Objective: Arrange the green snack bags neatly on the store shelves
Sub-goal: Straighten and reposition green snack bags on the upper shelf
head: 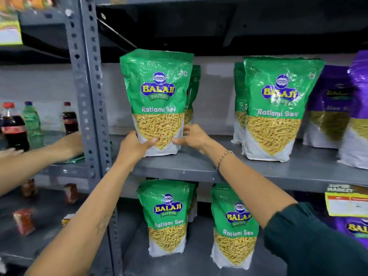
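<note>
A green Ratlami Sev bag point(157, 96) stands upright at the left end of the upper grey shelf point(258, 172). My left hand point(135, 146) grips its lower left corner and my right hand point(193, 136) grips its lower right side. Another green bag point(194, 90) stands partly hidden right behind it. Further right on the same shelf a green bag point(276, 108) stands upright with one more point(239, 100) behind it. On the lower shelf two green bags stand side by side, one at the left point(167, 216) and one at the right point(235, 228).
Purple snack bags point(358, 108) fill the right end of the upper shelf, with another purple bag point(356, 228) and a yellow price tag point(346, 204) below. A perforated grey upright point(89, 96) divides off the left bay, where another person's arm point(39, 158) reaches among soda bottles point(14, 128).
</note>
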`<action>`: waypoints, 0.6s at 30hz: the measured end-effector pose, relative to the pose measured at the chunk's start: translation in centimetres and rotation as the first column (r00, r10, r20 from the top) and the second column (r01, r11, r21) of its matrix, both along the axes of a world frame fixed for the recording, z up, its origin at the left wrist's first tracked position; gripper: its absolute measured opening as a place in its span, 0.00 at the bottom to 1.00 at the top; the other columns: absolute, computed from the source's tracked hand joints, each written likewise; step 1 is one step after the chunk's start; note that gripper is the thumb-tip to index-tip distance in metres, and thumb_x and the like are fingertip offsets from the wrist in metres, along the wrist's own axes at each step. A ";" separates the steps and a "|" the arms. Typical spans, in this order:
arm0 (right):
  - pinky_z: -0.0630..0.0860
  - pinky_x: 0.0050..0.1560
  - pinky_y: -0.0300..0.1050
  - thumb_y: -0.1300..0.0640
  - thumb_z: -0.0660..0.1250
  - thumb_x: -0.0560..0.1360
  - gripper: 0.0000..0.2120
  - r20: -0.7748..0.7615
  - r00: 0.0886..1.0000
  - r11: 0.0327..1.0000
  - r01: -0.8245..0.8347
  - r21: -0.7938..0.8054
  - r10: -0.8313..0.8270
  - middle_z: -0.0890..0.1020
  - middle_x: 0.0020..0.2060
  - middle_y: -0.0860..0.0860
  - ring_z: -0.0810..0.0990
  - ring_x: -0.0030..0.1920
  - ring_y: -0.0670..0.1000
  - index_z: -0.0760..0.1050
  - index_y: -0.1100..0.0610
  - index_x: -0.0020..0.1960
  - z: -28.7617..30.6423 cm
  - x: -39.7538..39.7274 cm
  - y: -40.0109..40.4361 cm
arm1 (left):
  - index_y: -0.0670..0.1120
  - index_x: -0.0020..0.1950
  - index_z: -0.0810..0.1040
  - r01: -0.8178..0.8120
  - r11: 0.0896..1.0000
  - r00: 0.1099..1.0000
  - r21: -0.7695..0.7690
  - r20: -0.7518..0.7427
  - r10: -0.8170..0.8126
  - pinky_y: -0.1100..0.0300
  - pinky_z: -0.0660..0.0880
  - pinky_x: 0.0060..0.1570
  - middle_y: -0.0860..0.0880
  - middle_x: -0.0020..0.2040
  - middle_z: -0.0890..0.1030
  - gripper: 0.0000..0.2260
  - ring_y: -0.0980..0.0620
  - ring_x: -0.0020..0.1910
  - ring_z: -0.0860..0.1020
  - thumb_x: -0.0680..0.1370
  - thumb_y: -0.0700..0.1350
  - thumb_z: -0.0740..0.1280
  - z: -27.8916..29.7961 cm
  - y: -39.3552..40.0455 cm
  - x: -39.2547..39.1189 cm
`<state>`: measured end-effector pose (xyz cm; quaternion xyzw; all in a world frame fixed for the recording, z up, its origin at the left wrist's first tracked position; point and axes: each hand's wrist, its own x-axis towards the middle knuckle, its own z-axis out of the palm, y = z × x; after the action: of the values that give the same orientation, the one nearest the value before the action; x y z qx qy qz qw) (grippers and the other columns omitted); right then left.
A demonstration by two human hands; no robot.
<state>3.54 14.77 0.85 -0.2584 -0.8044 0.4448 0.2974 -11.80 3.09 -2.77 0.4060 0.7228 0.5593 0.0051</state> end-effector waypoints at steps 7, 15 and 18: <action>0.76 0.55 0.62 0.56 0.80 0.58 0.28 -0.075 0.951 0.943 0.308 0.128 -0.300 0.82 0.49 0.66 0.81 0.47 0.55 0.75 0.72 0.49 0.0 1.3 -0.4 | 0.46 0.60 0.75 0.310 0.949 0.944 0.052 0.104 -0.314 0.52 0.73 0.60 0.47 0.60 0.80 0.18 0.48 0.59 0.77 0.72 0.48 0.71 0.6 1.9 -1.0; 0.76 0.54 0.62 0.53 0.81 0.56 0.32 -0.088 0.927 0.917 0.373 0.143 -0.364 0.82 0.49 0.66 0.74 0.39 0.50 0.74 0.71 0.50 -1.0 1.9 -0.4 | 0.46 0.63 0.73 0.403 0.915 0.910 0.008 0.106 -0.401 0.48 0.72 0.64 0.48 0.62 0.79 0.23 0.50 0.60 0.77 0.70 0.51 0.72 0.0 3.5 -2.1; 0.76 0.56 0.60 0.51 0.80 0.58 0.32 -0.073 0.929 0.914 0.369 0.169 -0.362 0.82 0.50 0.65 0.78 0.43 0.55 0.74 0.70 0.51 -1.0 2.2 -0.7 | 0.46 0.65 0.72 0.415 0.910 0.908 -0.016 0.078 -0.412 0.51 0.70 0.66 0.49 0.64 0.77 0.29 0.50 0.63 0.75 0.67 0.57 0.70 0.0 3.0 -1.6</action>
<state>5.71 14.08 -0.15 -0.3675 -0.7725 0.3120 0.4133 -13.40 6.13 -2.80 0.5288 0.6287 0.5482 0.1564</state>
